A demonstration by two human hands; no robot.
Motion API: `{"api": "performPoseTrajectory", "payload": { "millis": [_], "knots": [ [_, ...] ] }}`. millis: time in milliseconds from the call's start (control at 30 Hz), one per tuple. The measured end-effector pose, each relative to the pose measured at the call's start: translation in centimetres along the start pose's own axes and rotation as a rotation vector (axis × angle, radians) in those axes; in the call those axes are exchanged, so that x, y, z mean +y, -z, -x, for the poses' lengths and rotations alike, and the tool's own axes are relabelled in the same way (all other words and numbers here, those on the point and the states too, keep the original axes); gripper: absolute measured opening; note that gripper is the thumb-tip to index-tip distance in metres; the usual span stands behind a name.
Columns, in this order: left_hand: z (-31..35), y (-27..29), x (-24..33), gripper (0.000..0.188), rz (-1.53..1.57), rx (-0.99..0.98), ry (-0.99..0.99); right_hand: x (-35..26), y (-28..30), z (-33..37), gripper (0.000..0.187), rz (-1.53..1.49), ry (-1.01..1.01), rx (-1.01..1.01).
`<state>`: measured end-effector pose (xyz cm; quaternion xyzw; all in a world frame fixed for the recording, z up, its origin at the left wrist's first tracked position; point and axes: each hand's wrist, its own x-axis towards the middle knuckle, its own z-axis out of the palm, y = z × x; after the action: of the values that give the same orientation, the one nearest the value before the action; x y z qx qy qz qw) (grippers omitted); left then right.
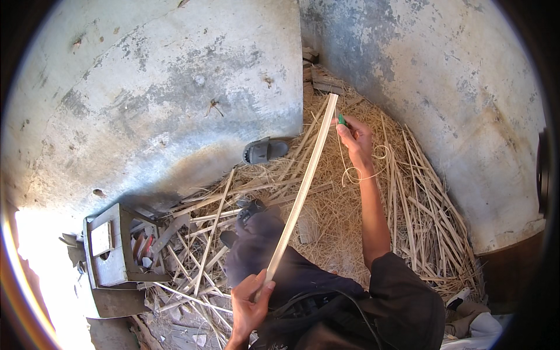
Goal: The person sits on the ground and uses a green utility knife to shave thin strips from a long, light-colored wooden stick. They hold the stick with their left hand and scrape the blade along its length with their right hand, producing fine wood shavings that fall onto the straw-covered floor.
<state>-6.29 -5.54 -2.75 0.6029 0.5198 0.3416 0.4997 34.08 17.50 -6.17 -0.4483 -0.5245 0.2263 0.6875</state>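
Note:
A long, pale strip of split bamboo (307, 181) runs slantwise from low centre up to the far middle. My left hand (251, 304) is closed around its near end, thumb along the strip. Beside the far end, my right hand (357, 140) is closed on a small green-handled tool (342, 119); its working end is too small to make out, though it looks like a knife. A thin curled shaving (349, 174) hangs by the right wrist. Below the strip my dark-clothed leg (262, 239) is bent.
Straw-like shavings (335, 221) cover the floor, with loose bamboo strips (429, 210) piled along the right wall. A grey sandal (265, 150) lies by the left wall (175, 87). An open wooden box (116, 251) holding odds and ends stands at left.

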Motion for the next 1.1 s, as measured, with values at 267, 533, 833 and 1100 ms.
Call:
{"api": "performPoseTrajectory", "payload": {
  "millis": [267,533,833,1100],
  "knots": [
    [0.2,0.1,-0.3,0.024,0.063,0.003,0.039,0.4,-0.6,-0.4,0.033,-0.012,0.060,0.025],
    [0.1,0.2,-0.8,0.025,0.000,0.012,0.047,0.7,-0.8,-0.1,0.037,0.104,0.060,0.006],
    [2.4,1.7,-2.2,0.030,0.005,0.020,-0.006,3.9,6.3,-3.6,0.059,0.157,-0.171,0.316],
    [-2.0,2.8,1.2,0.032,0.132,0.195,0.000,4.9,2.5,3.3,0.056,0.490,-0.265,-0.092]
  ]
}}
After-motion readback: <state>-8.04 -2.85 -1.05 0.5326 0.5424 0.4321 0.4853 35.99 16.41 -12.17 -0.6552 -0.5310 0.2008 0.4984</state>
